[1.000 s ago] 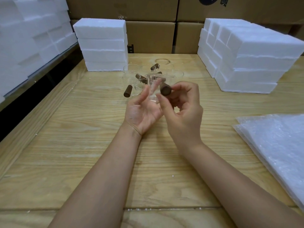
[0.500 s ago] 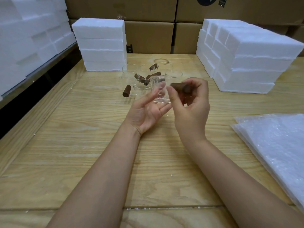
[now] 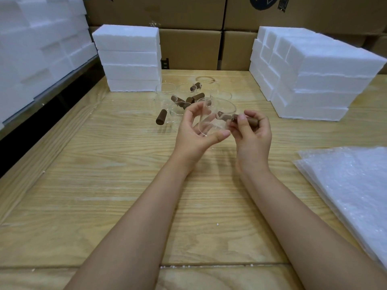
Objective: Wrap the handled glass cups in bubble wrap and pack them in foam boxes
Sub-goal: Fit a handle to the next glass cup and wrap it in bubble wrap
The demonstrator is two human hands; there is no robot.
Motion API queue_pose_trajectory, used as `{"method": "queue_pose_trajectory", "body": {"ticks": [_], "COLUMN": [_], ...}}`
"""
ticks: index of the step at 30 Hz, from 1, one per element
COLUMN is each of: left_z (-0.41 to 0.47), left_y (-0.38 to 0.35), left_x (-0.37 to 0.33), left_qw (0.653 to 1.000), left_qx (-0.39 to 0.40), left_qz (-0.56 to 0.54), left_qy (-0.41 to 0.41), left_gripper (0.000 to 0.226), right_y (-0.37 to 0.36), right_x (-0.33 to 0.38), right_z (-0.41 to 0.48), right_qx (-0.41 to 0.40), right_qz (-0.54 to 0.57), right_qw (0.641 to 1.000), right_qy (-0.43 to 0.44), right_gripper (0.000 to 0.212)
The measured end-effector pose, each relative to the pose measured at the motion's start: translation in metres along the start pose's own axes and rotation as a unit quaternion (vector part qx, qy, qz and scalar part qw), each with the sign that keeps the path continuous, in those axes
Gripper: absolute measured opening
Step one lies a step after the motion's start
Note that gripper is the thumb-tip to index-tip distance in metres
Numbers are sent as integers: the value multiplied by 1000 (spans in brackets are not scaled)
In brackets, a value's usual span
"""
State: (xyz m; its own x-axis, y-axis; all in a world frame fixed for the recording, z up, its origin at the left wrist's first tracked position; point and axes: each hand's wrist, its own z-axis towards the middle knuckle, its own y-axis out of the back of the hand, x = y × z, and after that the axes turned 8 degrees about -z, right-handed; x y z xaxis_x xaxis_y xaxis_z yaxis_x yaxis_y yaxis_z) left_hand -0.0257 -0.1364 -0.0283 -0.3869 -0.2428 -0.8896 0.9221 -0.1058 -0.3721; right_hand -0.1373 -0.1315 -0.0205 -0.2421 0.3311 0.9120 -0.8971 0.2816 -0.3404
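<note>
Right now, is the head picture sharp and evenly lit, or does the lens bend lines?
Head view: the light is soft and even, with only faint shadows on the wooden table; the wide lens makes the right foam box stack lean outward; the foam blocks at far left are washed out; the glass cup shows mostly as thin bright edges; no marked motion blur.
</note>
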Motion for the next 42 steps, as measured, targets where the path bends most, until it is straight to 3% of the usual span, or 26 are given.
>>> {"method": "queue_pose_trajectory", "body": {"ticks": [5,12,25,35,42], "left_z": [-1,1,3,0,-2], "left_y": [-1,-1,3,2,3], "left_x": [4,8,13,12,11], "left_qw": [990,975,970,942,948], "left_qx": [18,16,5,8,9], "left_qz": [126,192,210,289,288], "left_qy": [-62,-113,-121,-170,-133], "left_gripper": [78,79,79,81,84], "right_y": [2,1,-3,-2,-1], "right_x": [-6,-8,0,-1,-1], "right_z": [7,10,2,9,4], "right_qx": [-26,-38,40,-77,-86], "right_qz": [103,165,127,97,-28], "right_qw": [987,973,989,986,995], "right_qy": [-118,-157,-61,-111,-30], "right_gripper": [11,19,27,20,17]}}
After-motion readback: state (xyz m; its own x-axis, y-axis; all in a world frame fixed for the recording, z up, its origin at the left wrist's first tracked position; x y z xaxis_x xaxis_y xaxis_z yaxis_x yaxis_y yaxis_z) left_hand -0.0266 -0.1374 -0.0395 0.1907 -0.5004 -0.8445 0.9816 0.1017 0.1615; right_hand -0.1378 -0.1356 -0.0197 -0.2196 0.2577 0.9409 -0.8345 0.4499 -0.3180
